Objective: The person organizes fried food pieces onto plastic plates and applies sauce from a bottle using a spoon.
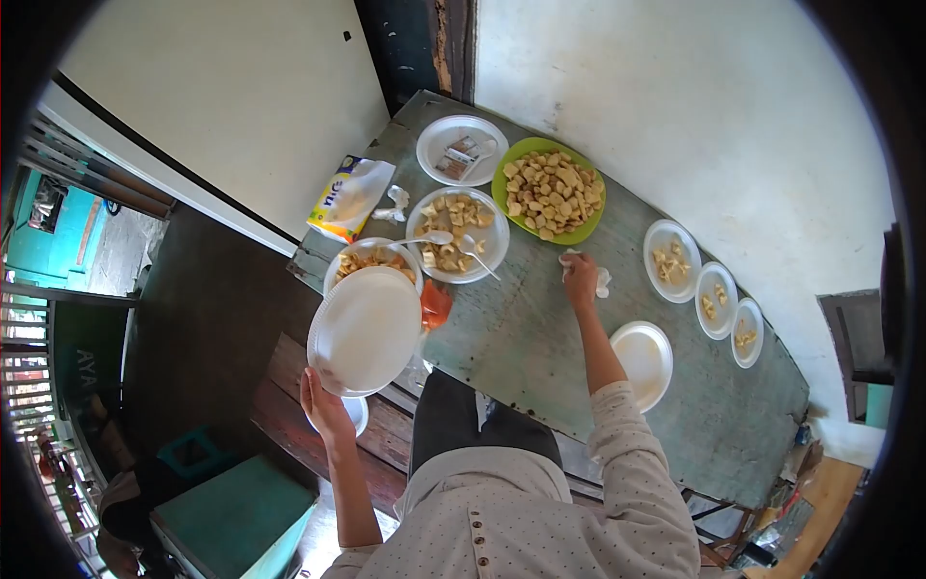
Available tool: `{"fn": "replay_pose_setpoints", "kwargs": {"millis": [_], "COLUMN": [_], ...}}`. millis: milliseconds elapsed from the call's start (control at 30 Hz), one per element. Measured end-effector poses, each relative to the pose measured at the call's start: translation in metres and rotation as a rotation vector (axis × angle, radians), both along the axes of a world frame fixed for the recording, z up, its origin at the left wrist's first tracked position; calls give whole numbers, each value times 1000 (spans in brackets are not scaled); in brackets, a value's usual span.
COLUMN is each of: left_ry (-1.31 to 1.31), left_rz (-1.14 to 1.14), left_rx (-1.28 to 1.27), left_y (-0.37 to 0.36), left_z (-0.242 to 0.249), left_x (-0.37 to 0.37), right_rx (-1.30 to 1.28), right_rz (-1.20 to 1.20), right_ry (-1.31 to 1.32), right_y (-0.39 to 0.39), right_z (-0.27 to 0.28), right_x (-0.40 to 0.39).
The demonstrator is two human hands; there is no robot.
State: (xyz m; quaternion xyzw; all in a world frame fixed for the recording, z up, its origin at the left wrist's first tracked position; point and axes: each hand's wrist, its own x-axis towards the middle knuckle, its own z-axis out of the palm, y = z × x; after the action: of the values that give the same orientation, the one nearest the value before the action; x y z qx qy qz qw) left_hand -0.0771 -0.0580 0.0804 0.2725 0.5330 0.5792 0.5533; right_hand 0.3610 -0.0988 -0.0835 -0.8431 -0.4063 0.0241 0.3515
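head view: left hand [323, 405], grip clamped on empty white plate [367, 328]; right hand [580, 278], grip closed on white tissue [600, 282] pressed to worktop [521, 338], green plate of food pieces [548, 191] just beyond.

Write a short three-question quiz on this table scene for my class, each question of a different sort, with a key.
1. True or false: the left hand holds an empty white plate up over the table.
2. What colour is the big plate heaped with food pieces? A red, B green, C blue.
3. What does the right hand press on the table?

Key: 1 true. 2 B. 3 a crumpled white tissue.
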Motion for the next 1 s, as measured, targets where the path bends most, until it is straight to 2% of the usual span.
{"fn": "replay_pose_setpoints", "kwargs": {"millis": [100, 167, 233, 300, 333, 400, 467, 567, 633, 733, 800, 833, 867, 900, 967, 1000], "left_ry": [7, 9, -5, -7, -2, -14, -45, -44, -39, -27, -39, -41, -46, -55, -84, -85], "left_rz": [-32, -74, -99, -136, -153, -196, -247, -320, -330, -373, -415, -441, -463, -466, -451, -447], "left_rx": [14, 15, 10, 2, 7, 13, 49, 66, 36, 14, 10, -1, -6, -4, 8, 10], "left_y": [29, 45, 61, 79, 88, 106, 122, 139, 142, 143, 144, 145, 145, 146, 151, 152], "left_z": [12, 13, 11, 8, 8, 8, 8, 10, 9, 8, 5, 3, 2, 2, 4, 6], "left_x": [-6, -12, -17, -17, -16, -9, -2, 6, 13, 14, 17, 15, 15, 18, 24, 26], "right_rx": [-27, -1, -81, 62, 55, 20, -23, 100, 53, 28, 90, 78, 128, 128, 142, 151], "right_rz": [-73, 58, 212, 305, 283, 322, 292, 5, -142, -290, -62, -70, 12, 9, 36, 2], "right_ry": [-33, 2, 70, 127, 118, 363, 250, -112, -96, -104, -60, 105, 28, 19, 207, 48], "right_y": [1, -21, -58, -85, -92, -97, -98, -83, -79, -83, -85, -87, -84, -87, -85, -85], "right_z": [-4, -3, -11, 0, 7, 18, 12, 9, 17, -14, -29, -32, -22, -7, 18, 15], "right_x": [-42, -91, -152, -204, -211, -219, -185, -105, -72, -113, -187, -231, -261, -268, -273, -251]}}
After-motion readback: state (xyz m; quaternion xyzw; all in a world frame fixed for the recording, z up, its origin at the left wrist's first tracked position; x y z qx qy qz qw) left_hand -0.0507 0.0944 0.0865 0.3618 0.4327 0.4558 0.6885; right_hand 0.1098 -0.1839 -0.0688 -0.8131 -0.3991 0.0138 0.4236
